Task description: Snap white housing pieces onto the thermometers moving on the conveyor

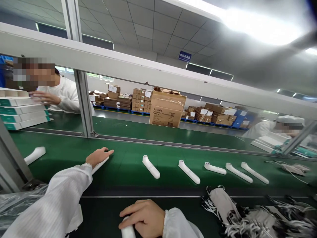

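Observation:
My left hand [98,157] reaches over the green belt [128,165], its fingers wrapped round a white handheld device [101,164] that lies partly under the palm. At the bottom centre, my right hand [146,218] has its fingers round the top of another white device [128,228] above the dark near surface. To the right of my left hand, several white devices lie spaced along the belt, the closest one [151,167] slanting down to the right. One more device [36,154] rests at the belt's left end.
Grey bundles with cords [224,205] lie at the lower right, clear plastic bags [19,205] at the lower left. Metal posts [84,102] stand behind the belt. A large carton [167,107] sits beyond. People work at far left and right, near stacked white-green boxes [24,110].

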The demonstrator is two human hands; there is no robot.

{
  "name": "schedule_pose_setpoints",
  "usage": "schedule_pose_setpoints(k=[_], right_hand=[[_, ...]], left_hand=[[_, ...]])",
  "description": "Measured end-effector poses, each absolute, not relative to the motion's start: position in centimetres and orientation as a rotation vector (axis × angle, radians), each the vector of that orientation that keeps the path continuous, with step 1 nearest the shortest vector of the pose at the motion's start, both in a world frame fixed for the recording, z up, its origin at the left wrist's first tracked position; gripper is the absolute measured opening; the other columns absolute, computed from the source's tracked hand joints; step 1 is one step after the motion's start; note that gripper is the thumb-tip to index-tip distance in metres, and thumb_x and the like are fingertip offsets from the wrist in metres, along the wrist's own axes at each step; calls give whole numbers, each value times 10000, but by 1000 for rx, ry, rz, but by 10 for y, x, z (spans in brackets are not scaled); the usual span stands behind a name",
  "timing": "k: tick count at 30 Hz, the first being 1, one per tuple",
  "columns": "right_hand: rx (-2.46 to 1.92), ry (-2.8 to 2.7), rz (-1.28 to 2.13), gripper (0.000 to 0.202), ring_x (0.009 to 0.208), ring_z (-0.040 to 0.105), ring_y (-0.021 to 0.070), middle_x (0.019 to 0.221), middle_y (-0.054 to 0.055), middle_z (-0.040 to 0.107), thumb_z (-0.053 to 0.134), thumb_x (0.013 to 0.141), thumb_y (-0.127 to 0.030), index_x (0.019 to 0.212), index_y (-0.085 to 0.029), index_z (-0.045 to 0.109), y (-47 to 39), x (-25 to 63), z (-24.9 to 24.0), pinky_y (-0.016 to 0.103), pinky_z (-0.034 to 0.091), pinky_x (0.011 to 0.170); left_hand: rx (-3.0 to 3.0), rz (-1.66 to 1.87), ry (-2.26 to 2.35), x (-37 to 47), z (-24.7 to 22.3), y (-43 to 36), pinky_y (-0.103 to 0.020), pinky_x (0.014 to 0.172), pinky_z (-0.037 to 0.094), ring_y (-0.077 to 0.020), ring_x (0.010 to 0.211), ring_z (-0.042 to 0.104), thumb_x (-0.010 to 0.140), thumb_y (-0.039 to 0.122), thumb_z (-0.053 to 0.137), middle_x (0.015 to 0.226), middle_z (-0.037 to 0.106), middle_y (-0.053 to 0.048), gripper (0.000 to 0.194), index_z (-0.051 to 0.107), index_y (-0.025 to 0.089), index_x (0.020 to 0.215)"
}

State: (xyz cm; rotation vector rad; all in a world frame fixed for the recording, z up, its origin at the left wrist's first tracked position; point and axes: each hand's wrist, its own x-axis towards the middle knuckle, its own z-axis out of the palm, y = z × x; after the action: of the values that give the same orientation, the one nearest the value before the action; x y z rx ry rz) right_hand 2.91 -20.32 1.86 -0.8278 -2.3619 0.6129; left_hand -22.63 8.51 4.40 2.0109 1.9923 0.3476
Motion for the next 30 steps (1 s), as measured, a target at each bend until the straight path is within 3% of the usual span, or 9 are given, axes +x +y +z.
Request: schedule_pose_setpoints(k=[4,8,12,17,21,27,30], right_hand=[[-827,-2406,580,434,1016,625,140,1330,-102,624,574,793,-196,1180,-356,689,-206,34,18,245,434,953],[-892,-2330,570,419,987,616,175,1154,-42,708,716,746,-352,1161,-314,674,-201,30,-2,270,446,931],[-920,-2251,403,356,916,613,184,1030,-5,711,675,758,-341,1108,-280,660,-190,24,-13,289,472,872],[-1107,-2106,154,349,942,600,198,1063,49,655,605,810,-284,1158,-253,611,-158,11,1,301,491,853],[-1516,-1985,-34,357,971,620,244,1086,91,639,552,860,-214,1214,-231,589,-114,-7,9,362,499,856],[-1706,-2082,3,213,860,660,255,977,105,695,580,894,-262,1089,-199,638,-85,-24,6,385,501,790],[-1657,-2102,71,286,1001,655,272,1052,96,712,612,892,-304,1163,-218,627,-91,-16,8,382,496,829]], left_hand=[[1940,251,1991,-215,45,79,-428,760,516,-357,962,657,699,863,377,1419,490,-209,943,535,214,1364],[2008,256,1846,-214,38,84,-395,741,515,-347,941,657,685,814,469,1374,510,-230,913,554,189,1344],[2055,373,1799,-216,27,84,-346,779,497,-291,962,654,796,643,452,1258,591,-159,640,604,205,1237],[2058,503,1943,-200,16,74,-336,767,472,-266,934,649,863,460,388,1082,663,-79,353,647,254,987],[2077,516,2016,-183,14,63,-330,714,456,-273,900,653,886,443,357,1068,673,-75,338,636,254,910],[2130,524,2000,-168,14,52,-331,700,451,-269,875,658,921,440,301,1028,657,-84,376,617,245,861],[2110,527,2002,-160,13,50,-347,709,460,-278,872,660,923,454,304,1041,644,-94,390,632,248,881]])
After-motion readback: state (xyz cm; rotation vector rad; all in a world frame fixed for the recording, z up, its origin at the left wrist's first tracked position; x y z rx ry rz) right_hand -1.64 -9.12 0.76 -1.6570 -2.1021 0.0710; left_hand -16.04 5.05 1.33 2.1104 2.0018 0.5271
